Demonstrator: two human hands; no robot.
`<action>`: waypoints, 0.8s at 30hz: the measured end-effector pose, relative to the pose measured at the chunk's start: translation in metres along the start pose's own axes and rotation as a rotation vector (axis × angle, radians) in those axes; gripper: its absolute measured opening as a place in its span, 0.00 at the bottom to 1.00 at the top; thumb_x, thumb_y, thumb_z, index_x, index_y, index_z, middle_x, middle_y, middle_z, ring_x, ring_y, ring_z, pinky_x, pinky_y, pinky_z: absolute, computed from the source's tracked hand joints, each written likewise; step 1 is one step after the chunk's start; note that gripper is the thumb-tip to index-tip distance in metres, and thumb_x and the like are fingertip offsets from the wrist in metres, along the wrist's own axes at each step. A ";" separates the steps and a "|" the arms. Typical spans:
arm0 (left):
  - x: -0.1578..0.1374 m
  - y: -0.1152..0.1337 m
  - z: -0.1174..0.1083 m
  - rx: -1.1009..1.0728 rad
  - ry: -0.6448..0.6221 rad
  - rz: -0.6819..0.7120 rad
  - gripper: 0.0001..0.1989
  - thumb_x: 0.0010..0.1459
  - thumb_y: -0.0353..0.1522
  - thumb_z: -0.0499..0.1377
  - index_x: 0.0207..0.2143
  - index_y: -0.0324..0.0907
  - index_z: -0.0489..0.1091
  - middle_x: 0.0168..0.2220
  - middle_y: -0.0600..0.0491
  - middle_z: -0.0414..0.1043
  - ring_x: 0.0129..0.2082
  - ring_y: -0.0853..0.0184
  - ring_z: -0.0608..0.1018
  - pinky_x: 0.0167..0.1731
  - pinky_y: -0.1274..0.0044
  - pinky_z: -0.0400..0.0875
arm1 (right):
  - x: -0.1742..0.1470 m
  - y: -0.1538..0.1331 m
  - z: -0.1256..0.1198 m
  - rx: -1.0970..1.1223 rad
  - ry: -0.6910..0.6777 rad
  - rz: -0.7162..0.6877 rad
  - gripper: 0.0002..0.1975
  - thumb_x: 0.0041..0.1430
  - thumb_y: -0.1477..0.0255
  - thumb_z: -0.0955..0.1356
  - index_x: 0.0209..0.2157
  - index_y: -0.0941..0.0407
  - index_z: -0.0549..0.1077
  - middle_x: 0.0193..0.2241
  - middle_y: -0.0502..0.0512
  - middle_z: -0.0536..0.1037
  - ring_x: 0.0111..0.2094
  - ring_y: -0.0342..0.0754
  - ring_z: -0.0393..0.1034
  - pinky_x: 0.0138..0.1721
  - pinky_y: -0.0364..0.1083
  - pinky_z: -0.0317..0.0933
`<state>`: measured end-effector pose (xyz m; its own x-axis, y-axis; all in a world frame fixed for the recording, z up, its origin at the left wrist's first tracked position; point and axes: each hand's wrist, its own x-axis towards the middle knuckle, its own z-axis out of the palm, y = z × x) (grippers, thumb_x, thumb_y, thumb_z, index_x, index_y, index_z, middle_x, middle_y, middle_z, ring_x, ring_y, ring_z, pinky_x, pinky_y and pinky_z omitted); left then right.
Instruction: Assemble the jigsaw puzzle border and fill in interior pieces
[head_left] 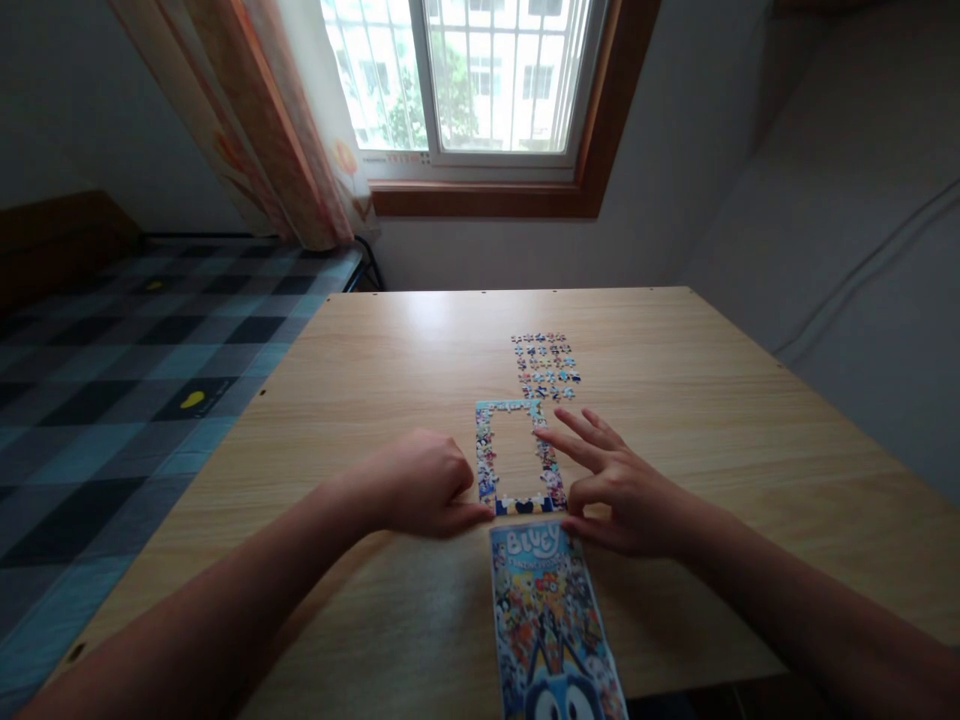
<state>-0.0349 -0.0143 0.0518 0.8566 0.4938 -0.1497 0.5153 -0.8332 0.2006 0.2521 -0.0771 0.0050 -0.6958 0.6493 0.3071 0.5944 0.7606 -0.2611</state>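
Observation:
A rectangular jigsaw puzzle border (486,450) lies joined on the wooden table, with bare tabletop inside it. My left hand (429,485) is at its left, fingers curled into a fist and the thumb stretched out to the lower left corner. To the right, my right hand (619,490) has its fingers apart. One fingertip reaches the border's right strip, and the thumb is by the lower right corner. No piece shows in either hand. Just below the border lies the puzzle's picture (551,610), printed "BLUEY", with its top edge close to my right thumb.
Beyond the border, several loose jigsaw pieces (541,352) lie in rows on the table (405,370). A bed with a checked cover (247,335) stands at the left. Behind the table are a curtain (277,150) and a barred window (495,100). A cable (862,262) runs along the right wall.

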 end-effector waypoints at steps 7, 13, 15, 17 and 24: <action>0.002 0.008 0.003 0.063 -0.061 -0.019 0.24 0.57 0.48 0.60 0.15 0.43 0.71 0.15 0.52 0.67 0.12 0.72 0.56 0.18 0.73 0.50 | 0.002 -0.003 0.004 -0.011 0.024 0.007 0.05 0.55 0.69 0.74 0.28 0.52 0.77 0.70 0.50 0.58 0.72 0.63 0.40 0.67 0.73 0.40; 0.003 0.010 0.004 0.088 -0.080 -0.025 0.23 0.57 0.48 0.61 0.16 0.43 0.71 0.16 0.51 0.70 0.13 0.71 0.58 0.18 0.73 0.50 | 0.003 -0.004 0.003 -0.053 0.030 0.010 0.06 0.56 0.67 0.74 0.28 0.52 0.76 0.69 0.54 0.59 0.72 0.63 0.41 0.67 0.73 0.39; 0.003 0.007 0.004 0.071 -0.056 -0.009 0.25 0.58 0.48 0.59 0.15 0.43 0.70 0.15 0.51 0.67 0.12 0.71 0.59 0.17 0.73 0.50 | 0.002 -0.002 0.001 -0.047 0.064 0.024 0.09 0.58 0.65 0.73 0.27 0.53 0.74 0.68 0.55 0.61 0.72 0.63 0.43 0.66 0.73 0.41; 0.003 0.001 0.005 0.057 -0.027 -0.009 0.27 0.61 0.48 0.57 0.15 0.43 0.68 0.14 0.52 0.65 0.13 0.70 0.60 0.17 0.73 0.51 | 0.002 0.002 -0.001 -0.030 0.115 0.062 0.11 0.60 0.65 0.71 0.26 0.53 0.72 0.66 0.56 0.64 0.71 0.62 0.46 0.66 0.72 0.44; 0.006 -0.041 0.014 0.046 0.139 -0.130 0.27 0.67 0.42 0.49 0.16 0.42 0.66 0.20 0.50 0.71 0.18 0.68 0.67 0.23 0.73 0.55 | 0.002 0.019 -0.001 0.061 0.354 0.196 0.07 0.63 0.67 0.70 0.32 0.52 0.69 0.61 0.59 0.71 0.68 0.61 0.53 0.63 0.69 0.55</action>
<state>-0.0512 0.0188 0.0292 0.7797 0.6251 -0.0355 0.6230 -0.7689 0.1436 0.2621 -0.0615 0.0019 -0.3837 0.7493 0.5398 0.6692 0.6284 -0.3966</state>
